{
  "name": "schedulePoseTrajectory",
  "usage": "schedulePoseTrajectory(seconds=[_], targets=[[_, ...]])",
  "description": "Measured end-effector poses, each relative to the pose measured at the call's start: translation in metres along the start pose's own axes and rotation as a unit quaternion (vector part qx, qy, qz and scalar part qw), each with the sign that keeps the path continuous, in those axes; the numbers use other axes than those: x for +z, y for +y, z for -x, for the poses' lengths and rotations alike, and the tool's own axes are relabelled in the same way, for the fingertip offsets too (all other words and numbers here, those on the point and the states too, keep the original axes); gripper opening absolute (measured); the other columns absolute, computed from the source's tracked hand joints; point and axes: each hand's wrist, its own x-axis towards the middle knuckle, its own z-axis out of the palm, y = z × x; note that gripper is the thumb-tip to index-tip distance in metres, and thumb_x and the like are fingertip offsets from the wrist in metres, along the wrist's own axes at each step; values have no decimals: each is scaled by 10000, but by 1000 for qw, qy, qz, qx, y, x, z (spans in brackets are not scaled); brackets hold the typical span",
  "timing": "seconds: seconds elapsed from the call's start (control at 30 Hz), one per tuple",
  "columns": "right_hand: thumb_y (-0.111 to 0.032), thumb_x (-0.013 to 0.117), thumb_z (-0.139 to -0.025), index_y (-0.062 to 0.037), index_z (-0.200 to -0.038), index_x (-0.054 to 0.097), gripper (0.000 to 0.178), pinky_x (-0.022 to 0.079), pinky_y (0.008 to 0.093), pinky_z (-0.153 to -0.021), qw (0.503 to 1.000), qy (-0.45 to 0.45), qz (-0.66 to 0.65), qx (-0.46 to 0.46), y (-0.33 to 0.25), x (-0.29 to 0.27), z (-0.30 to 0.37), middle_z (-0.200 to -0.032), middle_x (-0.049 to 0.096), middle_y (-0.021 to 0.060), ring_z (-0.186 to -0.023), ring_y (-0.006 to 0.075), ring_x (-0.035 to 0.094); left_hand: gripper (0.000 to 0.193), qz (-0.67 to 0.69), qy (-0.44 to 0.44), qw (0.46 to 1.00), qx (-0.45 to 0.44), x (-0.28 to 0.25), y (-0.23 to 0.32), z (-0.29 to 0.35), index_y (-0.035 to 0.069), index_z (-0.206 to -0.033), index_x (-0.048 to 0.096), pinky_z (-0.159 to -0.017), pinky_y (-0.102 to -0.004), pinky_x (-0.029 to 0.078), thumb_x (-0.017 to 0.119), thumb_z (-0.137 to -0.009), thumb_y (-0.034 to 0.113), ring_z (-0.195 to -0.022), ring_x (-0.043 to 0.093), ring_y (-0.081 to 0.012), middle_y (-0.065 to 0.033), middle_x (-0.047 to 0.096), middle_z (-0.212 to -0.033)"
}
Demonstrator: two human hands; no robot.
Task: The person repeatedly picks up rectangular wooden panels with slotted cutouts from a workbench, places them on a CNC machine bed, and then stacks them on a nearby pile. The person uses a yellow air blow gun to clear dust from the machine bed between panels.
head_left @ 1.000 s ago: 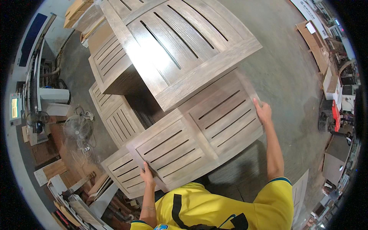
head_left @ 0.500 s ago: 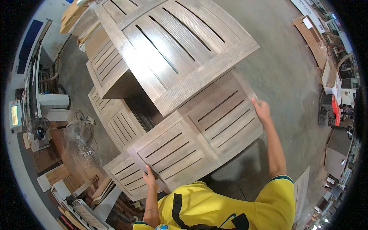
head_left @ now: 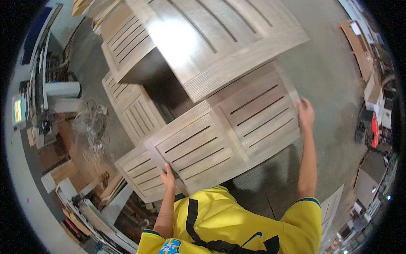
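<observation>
A long, greyish-brown slatted wooden panel (head_left: 198, 148) lies slantwise in front of my body. My left hand (head_left: 168, 177) grips its near edge, thumb on the top face and the other fingers hidden underneath. At the panel's right end, my right hand (head_left: 306, 113) is closed around the edge, some fingers out of sight. Above it, a larger slatted wooden panel (head_left: 249, 70) of the same finish juts out toward me, overlapping the far edge of the held one. A dark hollow (head_left: 165, 80) opens beneath that upper panel.
More slatted wooden panels (head_left: 131, 106) stand at the left of the hollow. Beyond them is a wire-caged fan (head_left: 86, 122) with loose cable. Boards and offcuts (head_left: 91, 207) crowd the lower left. Cluttered benches with a red object (head_left: 375, 130) line the right side.
The whole view has shifted, so panels and background sit higher and slightly to the right. Both hands keep their places on the panel's edges.
</observation>
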Motion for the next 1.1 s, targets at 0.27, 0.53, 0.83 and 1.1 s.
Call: schedulePoseTrajectory(seconds=[0.27,0.53,0.83,1.1], targets=[[-512,657,-1100,46,-1548,524,728,519,458,-1154,836,12,-425,346,139,7,42,-1558,599,191,-1386,326,601,558,-3,8,996,89,-2,-17,5,-70,-1203,599,-1014,-444,476,593,-1138,485,-1054,573,-320,-217,625,-1147],[-432,466,-1191,-34,-1551,556,544,443,519,-1239,739,-17,-551,386,119,-7,37,-1563,607,129,-1424,341,558,483,43,-2,991,126,1,5,19,-72,-1204,597,-1044,-415,460,621,-1138,406,-1106,561,-342,-205,587,-1171],[-537,451,-1171,-41,-1686,386,718,358,540,-1306,729,-12,-580,363,45,72,182,-1712,451,150,-1542,372,443,675,-141,84,922,352,-48,113,-74,-83,-1491,573,-1132,-501,488,743,-1039,389,-1304,614,-474,-309,640,-1413],[-406,566,-1149,68,-1711,201,821,309,477,-1306,827,-46,-378,415,-97,123,416,-1741,318,272,-1566,389,381,928,-389,-204,841,316,-28,218,-114,14,-1353,743,-1050,-516,545,429,-1030,825,-1261,679,-452,-278,754,-1266]])
